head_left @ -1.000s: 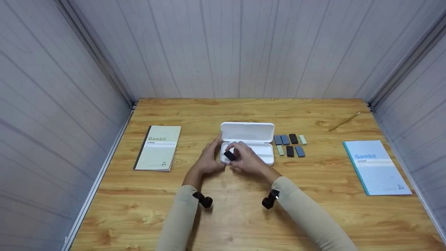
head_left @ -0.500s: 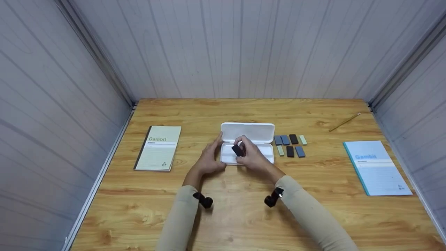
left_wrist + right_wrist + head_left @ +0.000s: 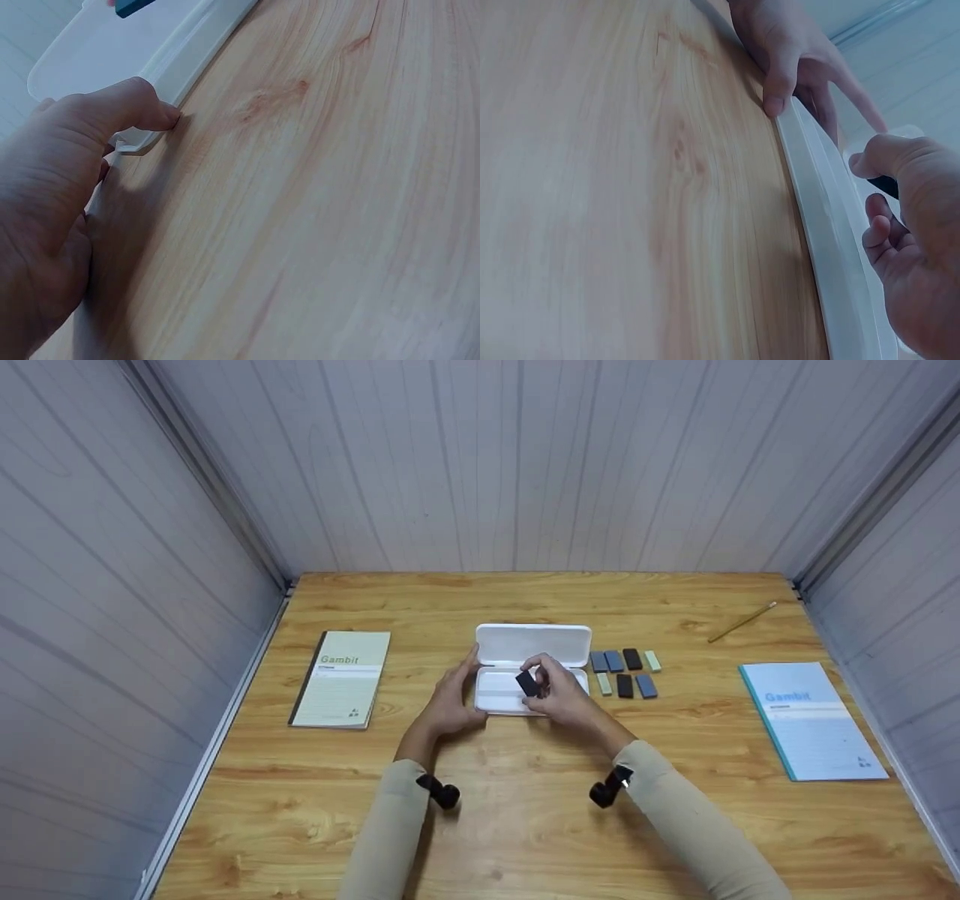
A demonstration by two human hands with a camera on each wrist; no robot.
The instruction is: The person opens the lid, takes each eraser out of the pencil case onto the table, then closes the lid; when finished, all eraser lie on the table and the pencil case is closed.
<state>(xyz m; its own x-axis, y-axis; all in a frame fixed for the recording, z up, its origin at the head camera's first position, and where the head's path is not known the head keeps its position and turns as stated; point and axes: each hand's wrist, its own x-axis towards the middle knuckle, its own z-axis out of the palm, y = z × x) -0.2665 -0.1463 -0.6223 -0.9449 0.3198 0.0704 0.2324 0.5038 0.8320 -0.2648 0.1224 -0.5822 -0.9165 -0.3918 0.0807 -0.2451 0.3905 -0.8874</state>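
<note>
- Two hands work at one white plastic case [image 3: 499, 701]: your left hand [image 3: 450, 701] rests relaxed fingers against its left end, and your right hand [image 3: 562, 701] pinches one small black block [image 3: 527, 683] above the open tray.
- Seven flat rectangular blocks [image 3: 624, 672] lie just right of the case: three blue, two black, two pale green.
- Two paper notebooks [image 3: 341, 679] flank them on the wood-grain table [image 3: 525, 825].
- One thin pencil [image 3: 741, 622] lies far right.
</note>
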